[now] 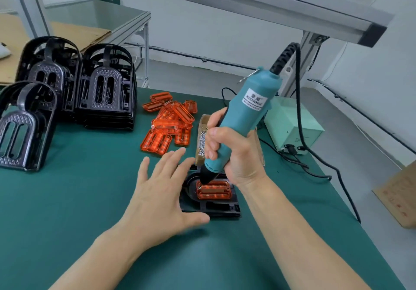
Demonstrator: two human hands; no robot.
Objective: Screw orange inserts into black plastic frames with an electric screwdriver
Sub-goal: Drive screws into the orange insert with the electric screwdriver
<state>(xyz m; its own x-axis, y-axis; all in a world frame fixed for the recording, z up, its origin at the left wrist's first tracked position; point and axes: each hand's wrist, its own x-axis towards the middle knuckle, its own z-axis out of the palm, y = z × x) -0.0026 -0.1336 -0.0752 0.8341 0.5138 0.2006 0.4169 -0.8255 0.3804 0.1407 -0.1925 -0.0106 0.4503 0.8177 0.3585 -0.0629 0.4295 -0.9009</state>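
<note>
A black plastic frame [213,208] lies flat on the green mat near me, with an orange insert [213,190] seated in it. My right hand [234,154] grips a teal electric screwdriver [245,116], tilted, its black tip on the insert's top-left corner. My left hand [162,195] has straight, spread fingers and rests flat over the frame's left edge. A loose pile of orange inserts [171,121] lies behind the frame.
Three stacks of black frames [105,91] stand at the left of the mat. A small box of screws [202,136] sits behind my right hand. A pale green power unit [292,130] with cables stands at the right, a cardboard box [400,195] beyond it.
</note>
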